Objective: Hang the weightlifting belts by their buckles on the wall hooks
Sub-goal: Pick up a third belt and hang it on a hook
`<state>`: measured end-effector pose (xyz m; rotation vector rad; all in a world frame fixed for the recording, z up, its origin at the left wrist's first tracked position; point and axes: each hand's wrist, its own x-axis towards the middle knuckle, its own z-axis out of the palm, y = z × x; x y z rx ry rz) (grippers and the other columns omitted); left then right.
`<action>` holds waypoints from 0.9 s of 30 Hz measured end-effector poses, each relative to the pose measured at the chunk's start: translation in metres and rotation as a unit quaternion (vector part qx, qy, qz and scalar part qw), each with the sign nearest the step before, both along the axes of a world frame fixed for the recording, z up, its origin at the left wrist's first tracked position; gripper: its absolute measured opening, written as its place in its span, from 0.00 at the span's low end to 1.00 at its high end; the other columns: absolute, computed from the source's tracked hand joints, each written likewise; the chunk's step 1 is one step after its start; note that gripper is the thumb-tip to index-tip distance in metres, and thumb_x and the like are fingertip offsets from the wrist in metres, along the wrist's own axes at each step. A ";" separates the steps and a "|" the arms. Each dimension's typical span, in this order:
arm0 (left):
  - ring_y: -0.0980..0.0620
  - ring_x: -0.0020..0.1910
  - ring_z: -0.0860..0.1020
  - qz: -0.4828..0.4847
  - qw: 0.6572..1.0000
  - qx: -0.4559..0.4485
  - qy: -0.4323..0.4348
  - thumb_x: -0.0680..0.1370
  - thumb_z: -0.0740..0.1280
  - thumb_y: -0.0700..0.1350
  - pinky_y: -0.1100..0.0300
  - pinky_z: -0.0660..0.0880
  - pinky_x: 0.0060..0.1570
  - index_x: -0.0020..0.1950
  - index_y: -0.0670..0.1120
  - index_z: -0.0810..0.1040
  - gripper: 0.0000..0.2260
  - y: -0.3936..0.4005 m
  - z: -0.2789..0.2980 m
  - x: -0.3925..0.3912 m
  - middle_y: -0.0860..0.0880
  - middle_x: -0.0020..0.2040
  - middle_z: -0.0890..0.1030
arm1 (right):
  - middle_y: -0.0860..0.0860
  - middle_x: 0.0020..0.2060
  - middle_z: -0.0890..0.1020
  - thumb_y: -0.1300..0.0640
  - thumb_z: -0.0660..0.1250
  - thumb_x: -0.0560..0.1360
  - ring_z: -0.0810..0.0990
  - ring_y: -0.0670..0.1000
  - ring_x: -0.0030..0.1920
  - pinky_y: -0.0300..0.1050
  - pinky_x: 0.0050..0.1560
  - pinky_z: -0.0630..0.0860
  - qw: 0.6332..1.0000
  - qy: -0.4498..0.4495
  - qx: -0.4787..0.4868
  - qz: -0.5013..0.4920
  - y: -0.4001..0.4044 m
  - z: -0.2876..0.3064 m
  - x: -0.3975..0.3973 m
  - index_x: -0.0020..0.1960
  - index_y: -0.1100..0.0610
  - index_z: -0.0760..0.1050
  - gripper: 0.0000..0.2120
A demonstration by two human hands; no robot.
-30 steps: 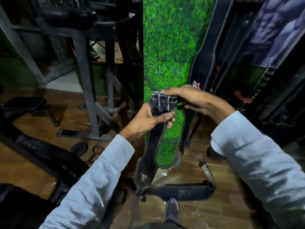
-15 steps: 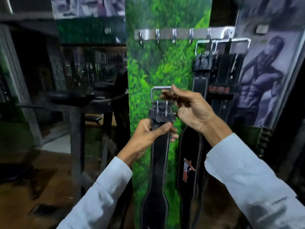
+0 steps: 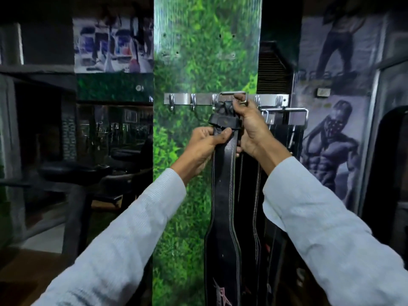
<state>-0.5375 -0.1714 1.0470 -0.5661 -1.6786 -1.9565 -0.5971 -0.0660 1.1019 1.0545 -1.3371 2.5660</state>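
Note:
A black leather weightlifting belt [image 3: 223, 195] hangs straight down in front of a green leaf-patterned pillar. My left hand [image 3: 209, 140] grips its strap just below the buckle. My right hand [image 3: 251, 124] pinches the right side of the silver buckle frame [image 3: 233, 93], held up against the steel hook rail [image 3: 203, 99] at about the third hook. Whether the frame rests on a hook I cannot tell. Two more black belts [image 3: 284, 133] hang from hooks at the rail's right end, partly behind my right arm.
Two bare hooks [image 3: 171, 100] stick out at the rail's left end. The green pillar [image 3: 187, 62] bears the rail. Dark gym benches and machine frames [image 3: 88, 171] stand at left. A muscle-figure mural [image 3: 331, 146] covers the right wall.
Both hands lifted the belt from chest height up to the hook rail. The buckle frame now sits at the rail, and the view tilted upward.

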 end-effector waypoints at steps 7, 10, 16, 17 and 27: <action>0.43 0.31 0.85 -0.049 0.997 0.003 -0.065 0.80 0.68 0.36 0.50 0.85 0.35 0.45 0.33 0.81 0.07 0.001 -0.021 -0.004 0.37 0.37 0.85 | 0.56 0.43 0.87 0.59 0.65 0.82 0.86 0.57 0.45 0.57 0.55 0.82 0.988 -0.041 0.104 -0.101 0.005 -0.025 -0.002 0.49 0.60 0.81 0.08; 0.44 0.32 0.85 -0.055 0.995 0.029 -0.074 0.81 0.68 0.37 0.52 0.85 0.37 0.49 0.32 0.81 0.07 0.000 -0.034 -0.006 0.37 0.40 0.85 | 0.56 0.39 0.85 0.60 0.64 0.83 0.83 0.56 0.38 0.48 0.40 0.78 0.985 -0.011 0.131 -0.113 0.010 -0.040 0.009 0.47 0.59 0.80 0.09; 0.46 0.38 0.86 -0.074 0.990 0.008 -0.119 0.79 0.68 0.32 0.54 0.85 0.44 0.60 0.27 0.77 0.12 -0.001 -0.072 0.002 0.36 0.45 0.85 | 0.61 0.40 0.85 0.54 0.67 0.82 0.78 0.55 0.31 0.45 0.27 0.73 0.970 -0.010 0.215 -0.111 0.032 -0.080 0.035 0.51 0.57 0.82 0.08; 0.46 0.39 0.87 -0.072 0.988 -0.005 -0.134 0.79 0.68 0.32 0.54 0.85 0.45 0.61 0.27 0.77 0.13 -0.003 -0.085 0.005 0.36 0.46 0.85 | 0.57 0.40 0.86 0.57 0.66 0.83 0.81 0.54 0.34 0.44 0.29 0.77 0.970 -0.014 0.218 -0.104 0.036 -0.089 0.038 0.49 0.56 0.81 0.07; 0.56 0.42 0.83 0.010 0.958 -0.197 -0.209 0.69 0.76 0.26 0.67 0.79 0.45 0.57 0.31 0.81 0.17 -0.023 -0.229 0.063 0.44 0.46 0.85 | 0.50 0.52 0.86 0.64 0.69 0.79 0.85 0.45 0.49 0.45 0.50 0.80 0.927 -0.080 0.356 -0.084 0.050 -0.217 0.108 0.64 0.59 0.78 0.13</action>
